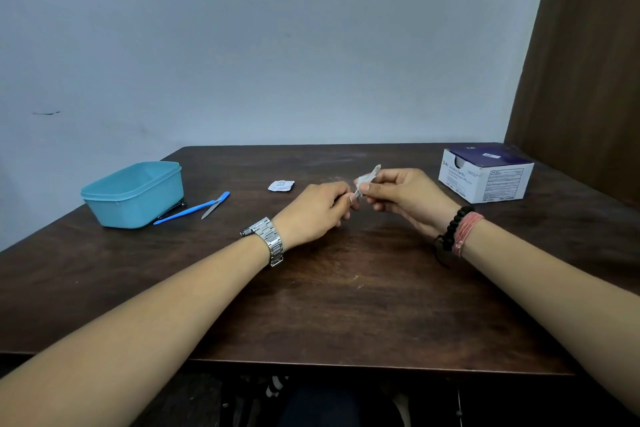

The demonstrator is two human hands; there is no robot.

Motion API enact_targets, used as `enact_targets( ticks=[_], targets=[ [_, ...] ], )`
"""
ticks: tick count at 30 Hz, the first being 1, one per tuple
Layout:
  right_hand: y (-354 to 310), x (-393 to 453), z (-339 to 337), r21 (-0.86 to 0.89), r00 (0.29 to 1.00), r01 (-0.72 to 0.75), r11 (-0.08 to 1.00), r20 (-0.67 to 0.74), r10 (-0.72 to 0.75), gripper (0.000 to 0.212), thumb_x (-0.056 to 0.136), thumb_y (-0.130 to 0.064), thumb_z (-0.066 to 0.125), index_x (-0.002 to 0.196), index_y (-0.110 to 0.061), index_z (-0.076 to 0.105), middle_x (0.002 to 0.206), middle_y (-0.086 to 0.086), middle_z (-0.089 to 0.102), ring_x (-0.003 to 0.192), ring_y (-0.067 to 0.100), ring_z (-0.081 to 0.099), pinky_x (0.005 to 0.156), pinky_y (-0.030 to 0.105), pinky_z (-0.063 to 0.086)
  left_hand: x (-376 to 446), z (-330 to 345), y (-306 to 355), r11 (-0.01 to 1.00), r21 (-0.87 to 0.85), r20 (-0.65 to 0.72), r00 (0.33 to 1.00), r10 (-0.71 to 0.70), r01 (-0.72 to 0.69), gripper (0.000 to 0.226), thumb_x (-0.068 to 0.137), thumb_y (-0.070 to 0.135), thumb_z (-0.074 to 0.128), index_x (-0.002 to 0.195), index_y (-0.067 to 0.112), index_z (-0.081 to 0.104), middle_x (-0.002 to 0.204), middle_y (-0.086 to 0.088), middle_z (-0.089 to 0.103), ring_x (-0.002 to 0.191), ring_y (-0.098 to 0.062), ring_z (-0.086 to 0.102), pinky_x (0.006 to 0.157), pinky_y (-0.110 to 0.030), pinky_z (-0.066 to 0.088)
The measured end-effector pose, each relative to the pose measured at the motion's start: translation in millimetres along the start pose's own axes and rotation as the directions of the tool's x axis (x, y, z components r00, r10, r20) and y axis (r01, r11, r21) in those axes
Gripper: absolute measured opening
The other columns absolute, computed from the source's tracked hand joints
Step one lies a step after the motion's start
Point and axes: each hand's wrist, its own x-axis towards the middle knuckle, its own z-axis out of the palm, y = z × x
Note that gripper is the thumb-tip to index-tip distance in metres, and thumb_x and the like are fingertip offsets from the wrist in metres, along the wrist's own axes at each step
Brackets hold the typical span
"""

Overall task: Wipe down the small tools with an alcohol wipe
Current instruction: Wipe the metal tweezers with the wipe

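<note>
Two hands meet above the middle of the dark wooden tabletop (346,305), almost touching. My left hand (313,210) is curled round a small metal tool (355,196); only a short ridged stub shows between my fingers, so I cannot tell what kind of tool it is. My right hand (405,196) pinches a crumpled alcohol wipe (367,177) round the tool's exposed end, thumb in front, and the wipe's far corner sticks up past my fingertips.

A steel watch (268,239) sits on my left wrist; a black bead bracelet (453,224) and pink thread bands (465,232) sit on my right.

At the left stands a teal plastic tub (135,196) with its lid on. Just beside its near right corner lie a blue-handled tool (188,210) and a slim metal file (212,209), crossing near their far ends; a dark object (175,207) is mostly hidden behind the tub, too little showing to name. A torn white sachet (280,185) lies far of my left hand. At the far right stands a blue-and-white box of alcohol swabs (485,175), its small print too blurred to read.
</note>
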Motion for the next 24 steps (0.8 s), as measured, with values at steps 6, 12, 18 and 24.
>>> enact_targets(
  ticks=[6,12,18,24],
  targets=[
    [-6.3,1.8,-5.9,0.115,0.993,0.067,0.991,-0.109,-0.055,0.01,0.085,-0.006,0.069,0.092,-0.001,0.07,0.075,0.0,0.066,0.064,0.006,0.057,0.058,0.015,0.048,1.6,0.1,1.1,1.0,-0.022,-0.018,1.0,0.004,-0.004,0.025,0.102,0.023,0.04,0.094,0.018,0.063,0.073,0.01,0.061,0.062,-0.008,0.059,0.063,-0.017,0.046],
    [-3.9,1.4,-5.4,0.032,0.995,0.062,0.998,-0.074,-0.059,0.014,0.083,-0.006,0.07,0.095,0.001,0.07,0.073,0.001,0.066,0.063,0.007,0.057,0.06,0.017,0.049,0.3,-0.3,0.2,1.0,-0.008,-0.026,1.0,0.011,-0.012,0.024,0.102,0.021,0.041,0.093,0.018,0.063,0.072,0.011,0.061,0.062,-0.008,0.06,0.063,-0.015,0.046],
    [-3.1,-0.3,-0.9,-0.072,0.999,0.045,0.996,0.015,-0.044,0.02,0.083,-0.007,0.071,0.102,0.0,0.07,0.075,0.005,0.067,0.062,0.004,0.059,0.059,0.016,0.049,1.2,-0.7,-0.2,0.999,-0.032,-0.046,0.999,0.01,-0.012,0.024,0.102,0.025,0.043,0.093,0.018,0.064,0.072,0.011,0.061,0.063,-0.007,0.06,0.061,-0.014,0.046],
    [-6.4,2.6,-5.1,0.022,0.994,0.083,0.996,-0.075,-0.082,0.021,0.083,-0.007,0.07,0.1,0.006,0.068,0.073,0.003,0.066,0.066,0.009,0.057,0.059,0.016,0.048,1.6,-2.7,0.7,0.999,-0.031,-0.078,0.997,-0.024,0.021,0.026,0.1,0.032,0.047,0.097,0.017,0.068,0.073,0.01,0.065,0.064,-0.003,0.061,0.06,-0.011,0.043]
  ],
)
